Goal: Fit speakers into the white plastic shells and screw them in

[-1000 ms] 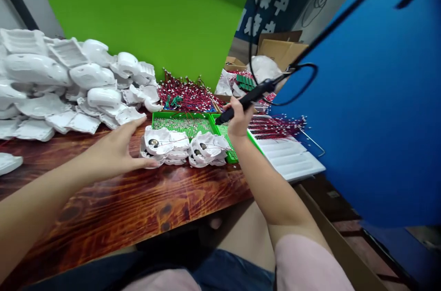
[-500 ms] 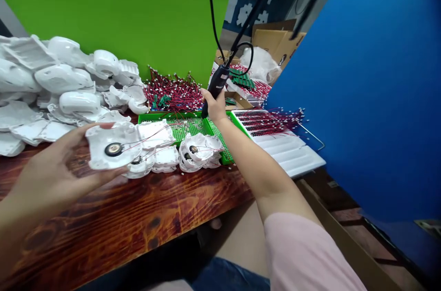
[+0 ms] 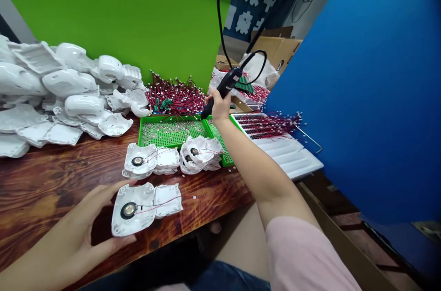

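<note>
**Left hand (image 3: 77,231) cups a speaker casing (image 3: 136,197); right hand (image 3: 220,106) holds up a corded pen tool (image 3: 223,86).**
In the head view, the left fingers (image 3: 119,189) curve around the casing's left edge, lightly gripping it as it sits on the tabletop (image 3: 44,176) near the front edge, a red wire (image 3: 158,206) across it. The right fingers (image 3: 212,98) are closed on the tool, whose tip is well apart from the casing. Two casing stacks (image 3: 198,155) lie just behind, before a green tray (image 3: 161,118); a casing heap (image 3: 69,82) fills the left end, with wire bundles (image 3: 175,96) beyond. The step in hand appears to be positioning the casing; the next move calls for bringing the tool's tip down to it.
</note>
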